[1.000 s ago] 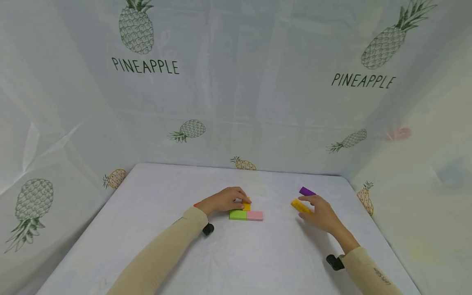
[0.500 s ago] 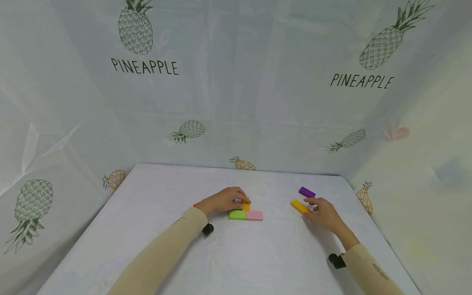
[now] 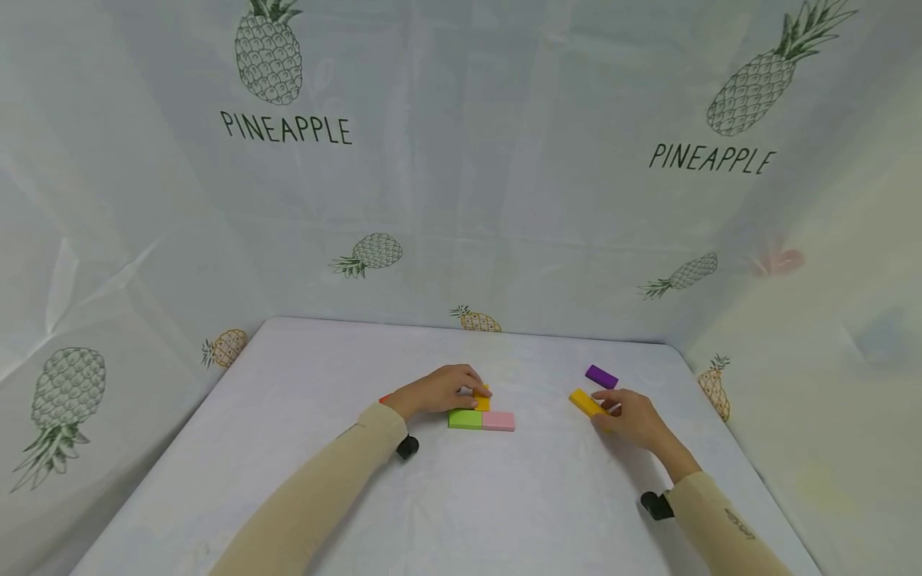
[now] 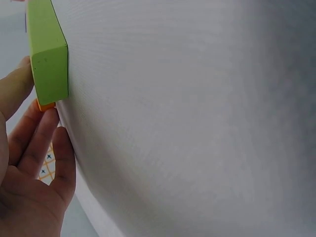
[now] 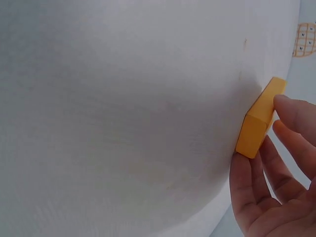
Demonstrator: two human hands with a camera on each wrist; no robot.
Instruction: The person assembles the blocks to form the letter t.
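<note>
My left hand (image 3: pixel 441 390) pinches a small yellow-orange block (image 3: pixel 481 402) between thumb and fingers, just behind the green block (image 3: pixel 465 420). The green block lies end to end with a pink block (image 3: pixel 499 422). In the left wrist view, the green block (image 4: pixel 49 69) hides most of the orange block (image 4: pixel 46 106), whose edge shows at the fingertips. On the right, a longer yellow block (image 3: pixel 587 402) lies slanted, its near end in the grip of my right hand (image 3: pixel 632 418). The right wrist view has the thumb on one side of this yellow block (image 5: pixel 260 121) and fingers on the other.
A purple block (image 3: pixel 601 377) lies behind the right hand. Part of a red block (image 3: pixel 385 398) peeks out behind the left wrist. All rest on a white-covered table (image 3: pixel 461 504), with a pineapple-print curtain (image 3: pixel 504 200) hanging behind and at the sides.
My right hand has shifted slightly right and toward me along the yellow block, uncovering more of the purple block. The left hand has stayed in place on its block.
</note>
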